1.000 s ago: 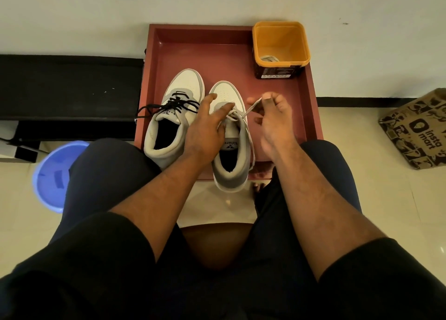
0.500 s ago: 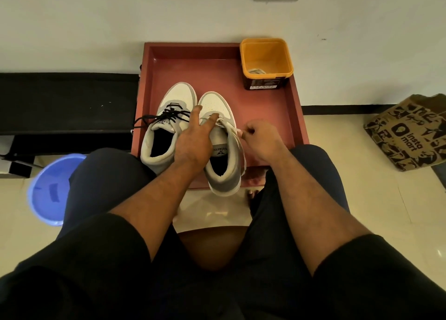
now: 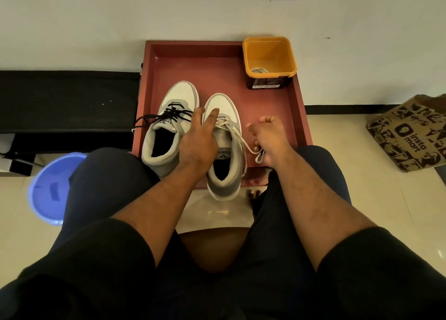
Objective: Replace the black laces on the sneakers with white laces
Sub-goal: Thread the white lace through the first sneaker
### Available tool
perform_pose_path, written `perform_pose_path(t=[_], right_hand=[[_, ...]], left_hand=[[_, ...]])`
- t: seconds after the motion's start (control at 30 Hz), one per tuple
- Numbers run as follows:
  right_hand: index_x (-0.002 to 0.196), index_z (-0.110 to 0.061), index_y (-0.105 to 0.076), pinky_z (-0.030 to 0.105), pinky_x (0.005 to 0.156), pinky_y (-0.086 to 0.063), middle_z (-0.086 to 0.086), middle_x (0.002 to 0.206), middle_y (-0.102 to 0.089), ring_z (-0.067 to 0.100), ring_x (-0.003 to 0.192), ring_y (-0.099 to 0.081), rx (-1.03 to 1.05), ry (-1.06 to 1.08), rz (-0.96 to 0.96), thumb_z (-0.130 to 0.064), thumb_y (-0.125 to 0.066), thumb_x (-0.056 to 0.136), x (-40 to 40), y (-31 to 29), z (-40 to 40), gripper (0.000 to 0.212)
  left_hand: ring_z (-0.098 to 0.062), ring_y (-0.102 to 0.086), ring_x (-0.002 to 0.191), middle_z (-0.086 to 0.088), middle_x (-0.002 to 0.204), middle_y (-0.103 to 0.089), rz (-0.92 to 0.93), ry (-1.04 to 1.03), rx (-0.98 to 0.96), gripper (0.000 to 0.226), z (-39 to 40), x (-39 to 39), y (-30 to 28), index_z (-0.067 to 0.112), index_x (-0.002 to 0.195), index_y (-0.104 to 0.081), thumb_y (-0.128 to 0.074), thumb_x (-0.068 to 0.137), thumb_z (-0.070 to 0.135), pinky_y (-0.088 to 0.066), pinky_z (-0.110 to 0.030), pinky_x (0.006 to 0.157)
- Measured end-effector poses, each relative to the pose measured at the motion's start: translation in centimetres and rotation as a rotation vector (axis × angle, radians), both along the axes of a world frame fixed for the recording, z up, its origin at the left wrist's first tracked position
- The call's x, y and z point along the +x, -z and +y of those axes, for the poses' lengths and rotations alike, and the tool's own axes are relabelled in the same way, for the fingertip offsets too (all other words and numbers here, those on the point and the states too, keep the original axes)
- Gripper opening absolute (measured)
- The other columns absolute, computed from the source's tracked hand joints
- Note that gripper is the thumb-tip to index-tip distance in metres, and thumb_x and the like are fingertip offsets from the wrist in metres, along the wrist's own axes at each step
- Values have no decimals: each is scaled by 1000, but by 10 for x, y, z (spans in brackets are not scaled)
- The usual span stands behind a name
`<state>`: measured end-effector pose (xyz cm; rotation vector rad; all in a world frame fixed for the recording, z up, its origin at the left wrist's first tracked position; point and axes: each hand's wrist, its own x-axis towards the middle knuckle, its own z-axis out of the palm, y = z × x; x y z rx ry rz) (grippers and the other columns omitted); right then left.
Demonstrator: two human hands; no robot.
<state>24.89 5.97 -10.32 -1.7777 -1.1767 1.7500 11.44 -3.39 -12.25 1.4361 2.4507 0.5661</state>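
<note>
Two grey and white sneakers stand side by side in a red tray [image 3: 272, 112]. The left sneaker [image 3: 166, 136] carries black laces [image 3: 169, 116] that trail off to the left. The right sneaker [image 3: 225, 155] has a white lace [image 3: 249, 146] threaded near its toe. My left hand [image 3: 199, 139] rests on the right sneaker's tongue with straight fingers pressing down by the lace. My right hand [image 3: 269, 139] is to the right of that sneaker and grips the free end of the white lace in its lower fingers, while the upper fingers stick out.
An orange tub [image 3: 269, 59] with another white lace inside stands at the tray's back right corner. A blue bowl [image 3: 53, 187] sits on the floor at left, a printed paper bag [image 3: 410, 131] at right. A black bench [image 3: 67, 100] runs along the wall.
My right hand has drawn the white lace down and to the right, away from the sneaker. The left hand has stayed on the tongue. The camera has tilted up slightly.
</note>
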Motion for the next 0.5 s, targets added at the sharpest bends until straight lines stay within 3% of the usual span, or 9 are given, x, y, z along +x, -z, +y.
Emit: perform_pose_path(t=[0.07,0.1,0.17,0.23,0.3,0.37,0.43,0.5], right_hand=[[122,-28,-54,27,48,-48,6,92,-65,16,61,-61,48,-206,-157,-2,-61,84,-5,11,-2,46],[119,-28,-58,27,50,-50,6,95,-67,19,66,-64,84,-307,-213,-2,-58,85,-6,15,-3,43],[89,-23,-66,22,47,-43,2,79,-66,17,63,-60,194,-446,-331,-5,-53,86,-8,19,-5,23],[67,-20,-58,24,53,-43,-1,65,-59,19,62,-56,292,-515,-418,-6,-52,85,-10,20,-4,23],[71,-22,-55,39,76,-51,-3,70,-61,23,77,-61,328,-487,-442,-13,-50,86,-10,20,-2,18],[84,-28,-55,48,94,-46,-6,82,-66,20,88,-64,411,-403,-439,-20,-50,92,-8,15,0,12],[100,-28,-54,39,90,-50,-7,87,-68,15,83,-67,500,-283,-297,-17,-54,95,-6,0,-3,12],[110,-18,-57,24,66,-52,0,82,-69,14,71,-65,430,-169,82,-6,-53,95,-3,-18,-7,19]], left_hand=[[-35,-60,101,-5,155,-23,-36,-17,20,60,0,0,0,26,149,-32,-46,93,8,-52,-39,74],[-35,-59,104,-5,154,-24,-68,-30,34,60,0,-1,1,25,149,-32,-48,93,10,-53,-41,78],[-34,-55,115,-6,153,-26,-143,-51,62,60,-2,-4,1,24,149,-34,-51,93,15,-52,-44,88],[-30,-48,124,-6,152,-27,-222,-56,87,61,-3,-6,-1,23,149,-35,-57,91,22,-48,-41,96],[-24,-42,130,-5,152,-27,-299,-81,104,63,-4,-9,-8,22,148,-37,-62,91,30,-40,-31,98],[-15,-44,125,-3,147,-35,-337,-128,152,59,-6,-12,-16,21,145,-42,-64,90,33,-37,-26,95],[-10,-55,106,-1,128,-56,-404,-185,238,46,-9,-15,-25,20,134,-56,-65,90,31,-44,-26,90],[-13,-62,71,-6,100,-70,-669,-228,317,27,-11,-13,-33,17,118,-66,-64,91,21,-55,-32,68]])
